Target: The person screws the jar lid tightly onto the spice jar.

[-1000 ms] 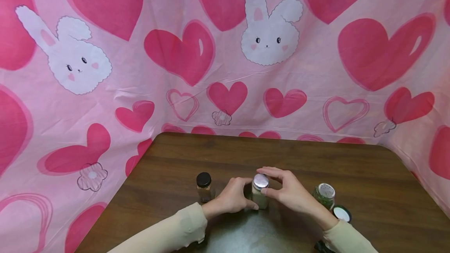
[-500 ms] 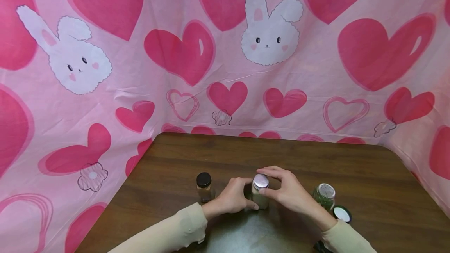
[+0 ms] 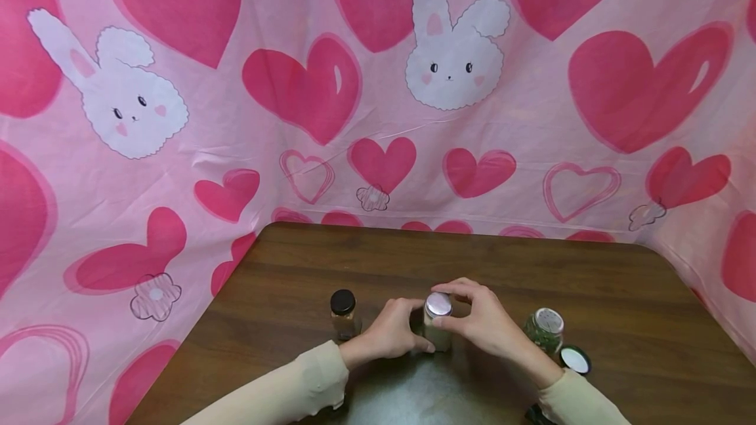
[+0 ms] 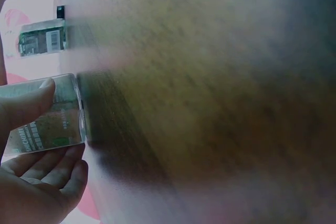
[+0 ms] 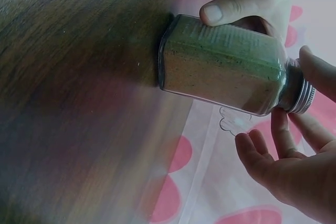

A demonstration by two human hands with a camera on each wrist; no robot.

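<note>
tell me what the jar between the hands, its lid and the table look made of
The jar: clear, glossy glass or perhaps hard plastic, see-through with bright edges. The lid: probably metal, shiny silver with fine ridges round the rim. The table: wood or wood-look laminate, smooth with some sheen, showing dark grain streaks.

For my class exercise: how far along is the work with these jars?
Looks done: the green-herb jar shows its holed top, with a black-rimmed lid beside it. In hand: the left grip holds the middle jar while the right grip pinches its silver top; whether it is going on or coming off isn't clear. Probably left: the brown-filled jar, its black cap still on.
</note>
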